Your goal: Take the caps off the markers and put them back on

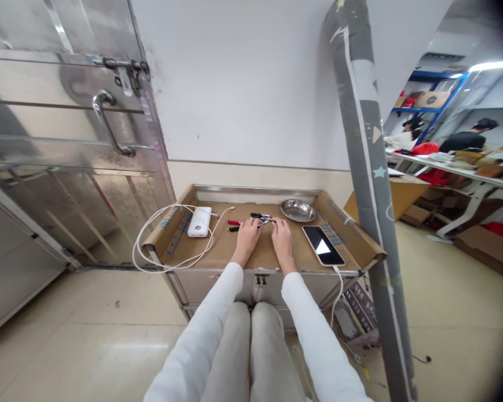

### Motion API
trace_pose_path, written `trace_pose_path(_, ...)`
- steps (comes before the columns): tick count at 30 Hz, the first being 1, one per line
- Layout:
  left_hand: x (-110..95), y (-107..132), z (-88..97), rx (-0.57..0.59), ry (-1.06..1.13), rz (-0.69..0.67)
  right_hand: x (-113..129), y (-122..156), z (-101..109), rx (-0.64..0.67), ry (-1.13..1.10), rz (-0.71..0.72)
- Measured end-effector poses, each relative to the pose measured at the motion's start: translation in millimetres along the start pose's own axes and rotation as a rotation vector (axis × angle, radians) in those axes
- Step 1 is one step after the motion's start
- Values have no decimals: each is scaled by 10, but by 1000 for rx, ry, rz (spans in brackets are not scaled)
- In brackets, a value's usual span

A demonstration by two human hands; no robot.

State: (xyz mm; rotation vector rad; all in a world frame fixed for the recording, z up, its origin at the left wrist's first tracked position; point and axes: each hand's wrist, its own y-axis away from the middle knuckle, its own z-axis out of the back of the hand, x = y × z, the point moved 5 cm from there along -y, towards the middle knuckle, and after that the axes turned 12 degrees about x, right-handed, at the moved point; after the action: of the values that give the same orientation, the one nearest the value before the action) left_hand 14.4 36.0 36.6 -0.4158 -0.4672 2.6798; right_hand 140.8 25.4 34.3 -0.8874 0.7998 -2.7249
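Note:
Both my hands rest on the cardboard-lined table top [218, 254]. My left hand [247, 234] lies beside red and black clip-like tools [235, 224], with its fingers curled at a small metal piece between the hands. My right hand [281, 233] pinches that same small metal and black part [265, 221], which is too small to name. More black clips [260, 215] lie just beyond the fingers.
A white power bank [199, 221] with a looped white cable [151, 245] sits at left. A steel bowl [297, 210] and a phone [323, 245] on a cable lie at right. A steel door [67, 139] stands left, a grey padded pillar [369, 167] right. People sit at a far bench.

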Motion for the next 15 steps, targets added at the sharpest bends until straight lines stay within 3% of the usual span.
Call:
trace_pose_path(8,-10,25,18,-12,-14,-10,-44,-12,-14,-13,72,-9)
trace_pose_path(15,-9,23,6,-10,-10,-22,23,-5,-9,72,130,-6)
